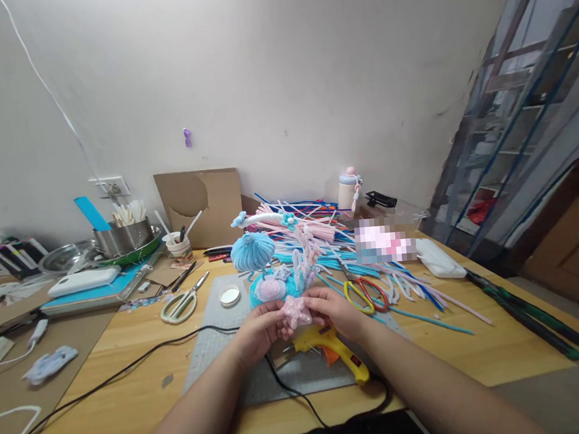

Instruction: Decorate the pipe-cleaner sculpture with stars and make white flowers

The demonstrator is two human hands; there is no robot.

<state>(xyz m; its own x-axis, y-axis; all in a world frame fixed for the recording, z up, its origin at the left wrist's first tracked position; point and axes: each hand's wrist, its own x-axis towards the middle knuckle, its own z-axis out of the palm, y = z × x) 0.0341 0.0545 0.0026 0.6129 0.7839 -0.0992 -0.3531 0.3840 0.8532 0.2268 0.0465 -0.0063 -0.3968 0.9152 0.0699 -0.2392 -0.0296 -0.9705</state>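
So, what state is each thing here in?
Star: held by left hand and right hand
Glue gun: lying on its side
Red-yellow scissors: lying, blades partly hidden
White scissors: lying, hard to tell if fully shut
Bottle: upright, lid on
Cup: upright, holding things
Cardboard: standing, partly cut out
Socket: plug in
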